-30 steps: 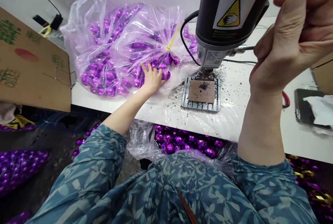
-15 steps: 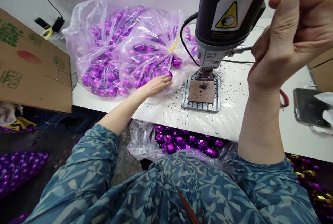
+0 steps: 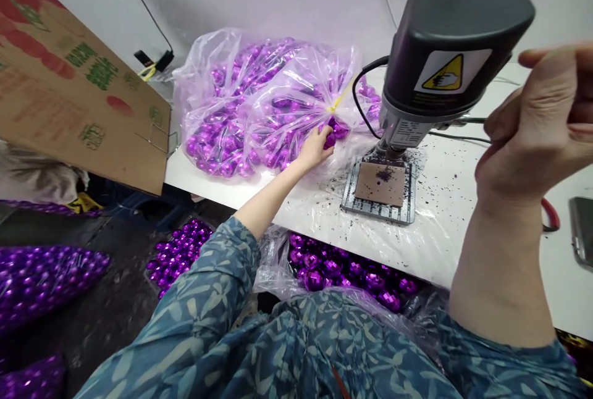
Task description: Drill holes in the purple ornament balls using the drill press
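My left hand [image 3: 315, 148] is closed around a shiny purple ball [image 3: 330, 139], beside the tied neck of a clear plastic bag [image 3: 259, 112] full of similar balls. Another purple ball [image 3: 340, 127] lies just beyond my fingers. To the right stands a small bench drill press [image 3: 458, 34] with a hand-warning label. Its base plate [image 3: 403, 210] carries a brown board [image 3: 380, 183] with a small hole and dark shavings. My right hand [image 3: 532, 118] is curled at the end of the drill press lever [image 3: 472, 120]; the grip itself is mostly hidden.
An open bag of purple faceted balls [image 3: 333, 269] sits below the front edge of the white table [image 3: 430, 251]. A cardboard box [image 3: 111, 90] stands at the left. More filled bags [image 3: 46, 281] lie on the floor. A phone [image 3: 584, 226] and a red-handled tool [image 3: 550, 215] are at the right.
My left hand has drawn back from resting on a ball by the bag, and its fingers now wrap a ball. The whole view has swung left; my right hand stays at the lever.
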A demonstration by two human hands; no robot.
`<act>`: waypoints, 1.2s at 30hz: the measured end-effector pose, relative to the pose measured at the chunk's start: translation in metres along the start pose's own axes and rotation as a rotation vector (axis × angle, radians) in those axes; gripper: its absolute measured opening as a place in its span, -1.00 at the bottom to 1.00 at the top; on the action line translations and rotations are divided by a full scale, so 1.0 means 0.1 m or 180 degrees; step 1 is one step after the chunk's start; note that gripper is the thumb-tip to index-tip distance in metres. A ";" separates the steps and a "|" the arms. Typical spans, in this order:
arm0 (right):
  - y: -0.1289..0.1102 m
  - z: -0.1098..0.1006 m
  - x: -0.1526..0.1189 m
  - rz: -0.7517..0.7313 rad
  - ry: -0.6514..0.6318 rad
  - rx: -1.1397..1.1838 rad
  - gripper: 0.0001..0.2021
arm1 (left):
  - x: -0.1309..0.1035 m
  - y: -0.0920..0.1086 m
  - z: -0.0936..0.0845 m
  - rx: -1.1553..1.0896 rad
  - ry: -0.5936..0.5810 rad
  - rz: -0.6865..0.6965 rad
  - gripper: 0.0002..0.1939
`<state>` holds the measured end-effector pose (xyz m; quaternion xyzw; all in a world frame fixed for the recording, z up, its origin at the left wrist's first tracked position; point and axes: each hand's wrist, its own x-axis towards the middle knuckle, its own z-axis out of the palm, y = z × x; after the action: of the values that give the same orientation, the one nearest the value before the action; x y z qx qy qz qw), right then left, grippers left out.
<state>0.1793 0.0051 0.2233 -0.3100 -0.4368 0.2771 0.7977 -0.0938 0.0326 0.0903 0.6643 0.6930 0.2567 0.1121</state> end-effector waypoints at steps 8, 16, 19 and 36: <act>0.12 0.01 0.04 -0.1033 -0.0552 0.0217 -0.71 | -0.40 0.29 0.08 -0.2836 -0.0312 0.0034 -0.55; 0.14 0.04 0.01 -0.1142 -0.0544 0.0068 -0.64 | -0.63 0.36 0.51 -0.3547 -0.0626 -0.0535 -0.63; 0.12 0.04 -0.01 -0.1115 -0.0555 -0.0129 -0.56 | -0.62 0.29 0.73 -0.3291 -0.0432 -0.0266 -0.49; 0.03 0.03 -0.06 -0.0971 -0.0673 -0.0091 -0.58 | -0.61 0.40 1.04 -0.2716 -0.0394 0.0372 -0.36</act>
<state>0.1731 0.0034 0.2188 -0.2206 -0.5641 0.1778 0.7756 -0.0016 -0.0062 0.0113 0.6107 0.4780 0.4857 0.4031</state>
